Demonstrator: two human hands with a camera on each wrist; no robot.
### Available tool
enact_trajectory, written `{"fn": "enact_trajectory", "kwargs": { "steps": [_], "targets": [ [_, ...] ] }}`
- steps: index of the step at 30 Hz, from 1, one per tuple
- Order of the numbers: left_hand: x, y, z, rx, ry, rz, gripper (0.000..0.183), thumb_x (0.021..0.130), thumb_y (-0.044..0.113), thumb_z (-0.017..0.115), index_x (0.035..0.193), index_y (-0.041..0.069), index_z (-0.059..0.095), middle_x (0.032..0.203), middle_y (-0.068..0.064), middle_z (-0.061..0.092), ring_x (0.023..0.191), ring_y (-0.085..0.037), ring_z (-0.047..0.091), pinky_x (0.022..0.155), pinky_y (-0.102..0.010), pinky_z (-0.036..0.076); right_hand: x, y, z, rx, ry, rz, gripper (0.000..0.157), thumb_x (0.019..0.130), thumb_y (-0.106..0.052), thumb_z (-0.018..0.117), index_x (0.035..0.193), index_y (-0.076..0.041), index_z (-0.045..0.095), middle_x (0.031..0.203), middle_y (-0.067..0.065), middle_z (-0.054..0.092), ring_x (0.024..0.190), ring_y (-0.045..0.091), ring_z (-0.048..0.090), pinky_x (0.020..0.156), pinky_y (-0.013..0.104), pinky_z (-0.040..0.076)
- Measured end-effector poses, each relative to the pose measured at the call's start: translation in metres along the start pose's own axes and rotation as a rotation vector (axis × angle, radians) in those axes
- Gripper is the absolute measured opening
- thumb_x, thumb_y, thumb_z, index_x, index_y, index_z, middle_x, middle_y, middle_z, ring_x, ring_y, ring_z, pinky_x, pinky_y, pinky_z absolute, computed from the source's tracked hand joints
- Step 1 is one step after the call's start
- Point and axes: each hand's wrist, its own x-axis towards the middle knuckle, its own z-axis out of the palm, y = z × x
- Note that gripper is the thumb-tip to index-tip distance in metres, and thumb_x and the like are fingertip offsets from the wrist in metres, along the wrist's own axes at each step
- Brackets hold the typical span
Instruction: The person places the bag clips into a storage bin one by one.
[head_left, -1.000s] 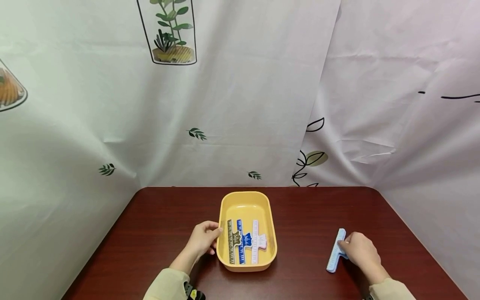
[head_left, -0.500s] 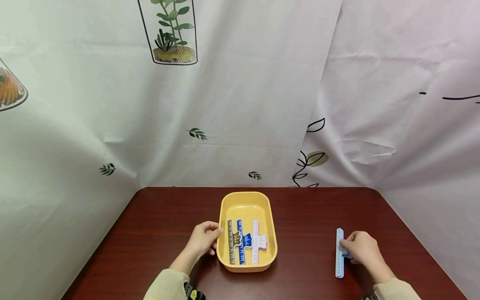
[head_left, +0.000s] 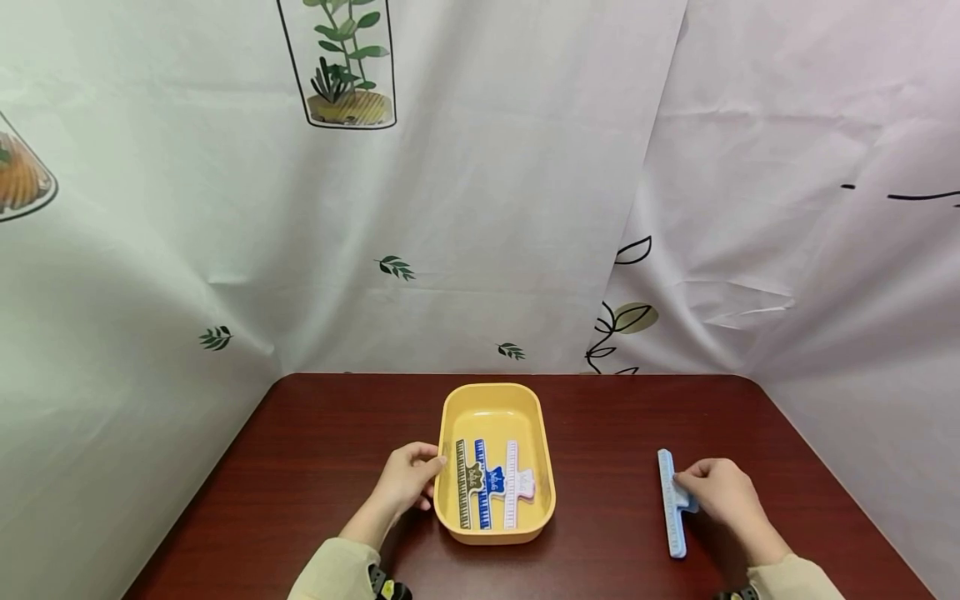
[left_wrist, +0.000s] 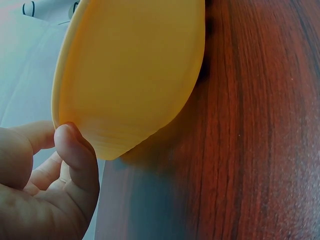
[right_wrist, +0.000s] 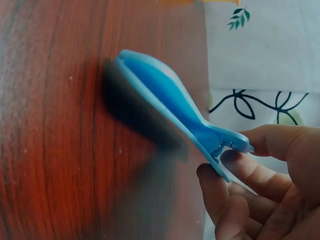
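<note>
In the head view, my left hand (head_left: pixel 405 482) pinches the left rim of a yellow plastic tray (head_left: pixel 495 538). The left wrist view has the thumb against the tray's outer wall (left_wrist: pixel 130 75) and a finger over the rim. Three long clips lie side by side in the tray: brown (head_left: pixel 462 500), dark blue (head_left: pixel 484 510) and pale pink (head_left: pixel 511 500). Right of the tray, my right hand (head_left: pixel 723 497) grips a light blue long clip (head_left: pixel 671 510) by its handles. Seen end-on in the right wrist view, this clip (right_wrist: pixel 167 92) is held over the tabletop, its shadow beside it.
A dark reddish-brown wooden table (head_left: pixel 600 467) carries everything. Behind it and at both sides hangs a pale cloth (head_left: pixel 495 208) printed with leaves and jars. Beige sleeves (head_left: pixel 333 571) cover both forearms.
In my right hand, the light blue clip has turned: its far end has swung left and its near end right. My left hand and the tray have stayed put.
</note>
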Motion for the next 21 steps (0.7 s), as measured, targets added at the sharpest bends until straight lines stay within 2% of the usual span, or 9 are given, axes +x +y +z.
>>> {"fn": "enact_trajectory", "kwargs": {
  "steps": [7, 21],
  "targets": [
    [0.000, 0.001, 0.000, 0.000, -0.001, -0.003, 0.032, 0.089, 0.013, 0.060, 0.115, -0.007, 0.055, 0.069, -0.006, 0.056, 0.048, -0.011, 0.051, 0.038, -0.022, 0.045, 0.001, -0.005, 0.002, 0.039, 0.004, -0.041, 0.022, 0.083, -0.022, 0.066, 0.076, -0.003, 0.072, 0.064, 0.000, 0.061, 0.059, 0.012, 0.048, 0.049, 0.025, 0.037],
    [0.000, 0.001, 0.000, 0.005, 0.006, -0.013, 0.030, 0.090, 0.012, 0.059, 0.114, -0.006, 0.056, 0.069, -0.006, 0.055, 0.048, -0.011, 0.051, 0.038, -0.022, 0.045, -0.001, -0.019, 0.005, 0.080, -0.014, -0.035, 0.023, 0.086, -0.020, 0.064, 0.082, 0.001, 0.072, 0.066, 0.001, 0.060, 0.060, 0.011, 0.048, 0.051, 0.024, 0.040]
  ]
}}
